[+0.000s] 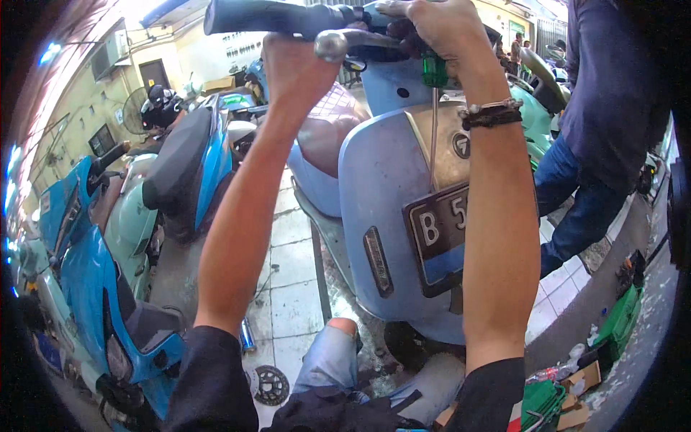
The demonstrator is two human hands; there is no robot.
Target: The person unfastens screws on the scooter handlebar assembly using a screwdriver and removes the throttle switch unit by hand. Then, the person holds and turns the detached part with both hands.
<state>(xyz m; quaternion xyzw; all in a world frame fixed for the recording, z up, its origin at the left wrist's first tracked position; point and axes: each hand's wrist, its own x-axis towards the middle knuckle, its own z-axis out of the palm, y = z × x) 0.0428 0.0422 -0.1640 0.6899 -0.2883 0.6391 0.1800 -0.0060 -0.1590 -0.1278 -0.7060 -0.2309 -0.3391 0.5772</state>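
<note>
Two bare forearms (504, 237) rise from black sleeves (216, 374). The right hand (443, 32) holds a screwdriver with a translucent green handle (434, 70), its slim metal shaft hanging downward; its upper fingers are mostly hidden. The left hand (299, 61) sits below a black rubber handlebar grip (266, 18), beside a silver ball-ended lever (330, 45); I cannot tell how its fingers are set. Good practice here: steady the bar with the left and hold the screwdriver's tip off the paintwork. Straight ahead stands the pale-blue scooter (374, 158), its rounded front shiny, with a beige centre panel (448, 129) and a tilted dark number plate (439, 263). Farther back, a co-worker in blue jeans (576, 187) stands at right.
</note>
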